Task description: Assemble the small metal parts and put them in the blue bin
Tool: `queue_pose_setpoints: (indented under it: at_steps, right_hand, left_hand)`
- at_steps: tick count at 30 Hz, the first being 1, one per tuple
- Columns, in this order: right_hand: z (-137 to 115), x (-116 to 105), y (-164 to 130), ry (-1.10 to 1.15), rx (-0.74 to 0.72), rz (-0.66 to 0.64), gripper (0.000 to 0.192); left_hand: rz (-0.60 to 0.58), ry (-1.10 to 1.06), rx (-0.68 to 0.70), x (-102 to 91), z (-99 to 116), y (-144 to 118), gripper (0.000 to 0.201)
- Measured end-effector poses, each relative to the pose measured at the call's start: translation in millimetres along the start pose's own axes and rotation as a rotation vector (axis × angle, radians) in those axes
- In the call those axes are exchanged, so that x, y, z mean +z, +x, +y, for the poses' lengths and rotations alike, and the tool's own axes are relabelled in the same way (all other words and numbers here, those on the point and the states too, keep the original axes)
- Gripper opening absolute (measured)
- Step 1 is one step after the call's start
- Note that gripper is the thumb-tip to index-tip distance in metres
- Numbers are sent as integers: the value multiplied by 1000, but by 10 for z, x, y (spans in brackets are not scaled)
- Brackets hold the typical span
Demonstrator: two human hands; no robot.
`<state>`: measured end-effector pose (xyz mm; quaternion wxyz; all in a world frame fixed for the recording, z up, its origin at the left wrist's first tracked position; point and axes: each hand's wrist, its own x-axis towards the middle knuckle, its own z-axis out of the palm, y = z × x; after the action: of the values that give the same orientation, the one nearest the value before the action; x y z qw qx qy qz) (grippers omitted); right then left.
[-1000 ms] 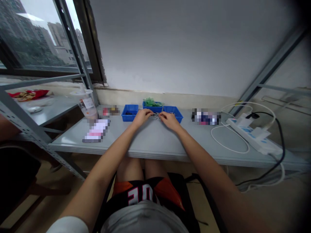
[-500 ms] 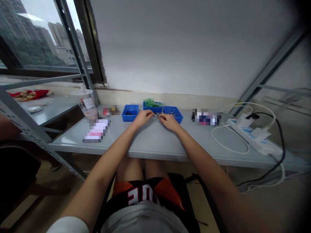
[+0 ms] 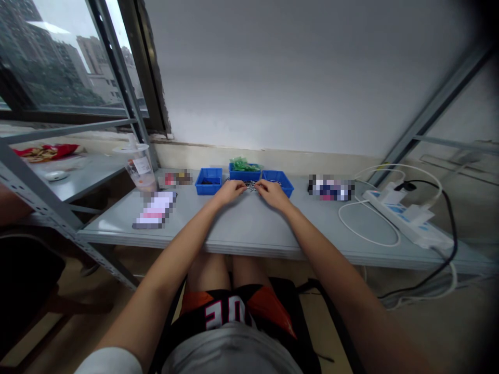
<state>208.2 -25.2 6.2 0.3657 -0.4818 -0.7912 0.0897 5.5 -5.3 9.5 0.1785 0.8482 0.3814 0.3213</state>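
Note:
My left hand point(image 3: 230, 191) and my right hand point(image 3: 271, 193) rest on the grey table point(image 3: 249, 228), fingertips meeting over a small pile of thin metal parts point(image 3: 251, 185). Both hands pinch at the pile; what each holds is too small to tell. Just behind them stand three blue bins: a left bin point(image 3: 208, 181) with dark bits, a middle bin point(image 3: 244, 171) with green pieces, and a right bin point(image 3: 278, 182) with metal parts.
A plastic cup point(image 3: 139, 167) and a flat packet point(image 3: 155, 210) lie at the left. A white power strip point(image 3: 405, 218) with white and black cables sits at the right. Metal shelf posts flank the table; a window is at the upper left.
My left hand has drawn slightly back toward me from the middle bin. My right hand has barely moved. The pile stays between the fingertips.

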Motion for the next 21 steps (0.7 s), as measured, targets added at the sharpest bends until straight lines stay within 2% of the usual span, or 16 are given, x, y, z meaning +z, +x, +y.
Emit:
queue_pose_setpoints:
  at_steps: [21]
  right_hand:
    - [-8, 1, 1, 11, 3, -5, 22]
  left_hand:
    - [-17, -23, -22, 17, -25, 0, 29]
